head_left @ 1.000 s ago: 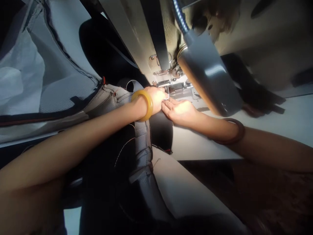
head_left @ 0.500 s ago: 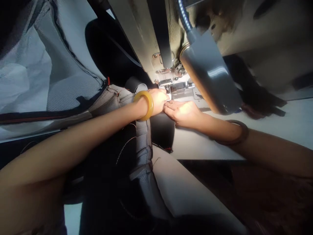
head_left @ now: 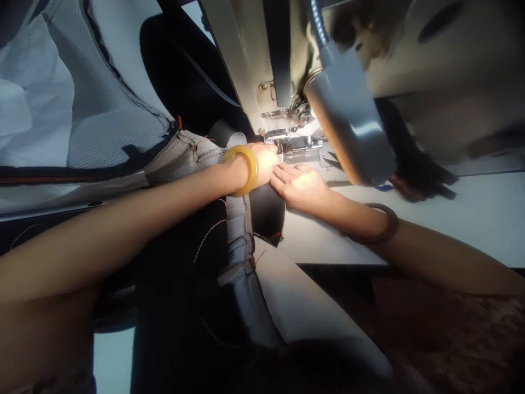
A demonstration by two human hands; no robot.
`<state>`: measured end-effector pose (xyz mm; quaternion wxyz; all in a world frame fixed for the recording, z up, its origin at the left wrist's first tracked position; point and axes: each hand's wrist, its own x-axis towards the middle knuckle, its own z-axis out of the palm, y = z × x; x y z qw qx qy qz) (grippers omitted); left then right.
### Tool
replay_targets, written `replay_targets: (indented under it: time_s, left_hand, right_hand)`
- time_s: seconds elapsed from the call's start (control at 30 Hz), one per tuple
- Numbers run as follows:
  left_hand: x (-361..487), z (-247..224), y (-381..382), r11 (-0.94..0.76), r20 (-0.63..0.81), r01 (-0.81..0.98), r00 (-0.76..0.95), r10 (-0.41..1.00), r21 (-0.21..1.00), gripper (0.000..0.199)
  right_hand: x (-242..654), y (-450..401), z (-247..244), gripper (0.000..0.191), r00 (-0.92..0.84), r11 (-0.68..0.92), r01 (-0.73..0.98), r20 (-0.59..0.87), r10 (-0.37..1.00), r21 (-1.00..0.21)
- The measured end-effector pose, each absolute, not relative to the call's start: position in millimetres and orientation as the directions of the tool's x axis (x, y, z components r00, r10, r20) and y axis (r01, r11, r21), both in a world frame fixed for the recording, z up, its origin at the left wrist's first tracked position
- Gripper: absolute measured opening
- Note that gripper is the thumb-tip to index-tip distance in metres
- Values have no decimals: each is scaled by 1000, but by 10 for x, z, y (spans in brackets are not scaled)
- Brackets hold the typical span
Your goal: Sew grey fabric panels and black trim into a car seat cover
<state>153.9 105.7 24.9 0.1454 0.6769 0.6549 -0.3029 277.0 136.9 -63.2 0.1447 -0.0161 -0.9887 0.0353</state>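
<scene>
My left hand (head_left: 262, 160), with a yellow bangle (head_left: 251, 171) at the wrist, is closed on the edge of a grey and black fabric piece (head_left: 266, 210). Its fingertips are right beside the presser foot (head_left: 280, 146) of a sewing machine (head_left: 241, 54). My right hand (head_left: 301, 185) lies just to the right, fingers together at the same fabric edge and touching or nearly touching the left fingertips. A brown bracelet (head_left: 388, 221) is on that forearm. The fabric under the fingers is mostly hidden. A grey padded strip (head_left: 238, 219) of the piece hangs down below my left wrist.
A lamp (head_left: 353, 117) on a flexible neck hangs over the right side of the machine bed. More grey mesh material (head_left: 110, 137) spreads out at the left. The white table (head_left: 463, 219) extends to the right, with a dark object (head_left: 426, 169) behind the lamp.
The view has shifted slightly. My right hand's fingers have straightened a little at the fabric edge. My left hand stays beside the presser foot, and the fabric has barely moved.
</scene>
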Motion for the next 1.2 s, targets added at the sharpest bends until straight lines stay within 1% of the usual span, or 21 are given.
replay_targets:
  time_s: [0.07, 0.13, 0.33, 0.53, 0.7, 0.87, 1.0, 1.1, 1.2]
  left_hand:
    - [1540, 227, 1058, -127, -630, 966, -46, 775, -227, 35]
    - [1540, 209, 1055, -143, -639, 963, -36, 769, -227, 37]
    - [1578, 246, 1051, -117, -648, 966, -64, 759, -232, 37]
    - [1643, 295, 1098, -86, -665, 963, -110, 738, -254, 33]
    - [1681, 339, 1129, -56, -697, 965, -144, 703, -256, 38]
    - [1693, 372, 1126, -49, -693, 967, -144, 706, -251, 37]
    - [1663, 328, 1120, -77, -703, 965, -127, 699, -251, 38]
    - [1628, 277, 1106, -74, -715, 968, -126, 687, -241, 47]
    - [1597, 253, 1083, -64, -710, 969, -128, 693, -238, 52]
  right_hand:
    - [2792, 1324, -661, 38, -959, 1000, -21, 285, -16, -14]
    - [2811, 1297, -676, 39, -961, 999, -49, 274, -47, -3]
    - [2802, 1338, -632, 36, -965, 995, -62, 261, -40, -78]
    - [2789, 1422, -600, 37, -970, 992, -62, 239, -35, -108]
    - [2801, 1454, -616, 37, -979, 988, -31, 204, 1, -153]
    - [2780, 1478, -567, 36, -972, 987, -50, 235, -14, -150]
    - [2796, 1475, -612, 36, -969, 994, -37, 248, -10, -102]
    - [2855, 1406, -656, 33, -966, 993, -91, 248, -69, -79]
    - [2908, 1331, -644, 28, -969, 978, -164, 206, -135, -130]
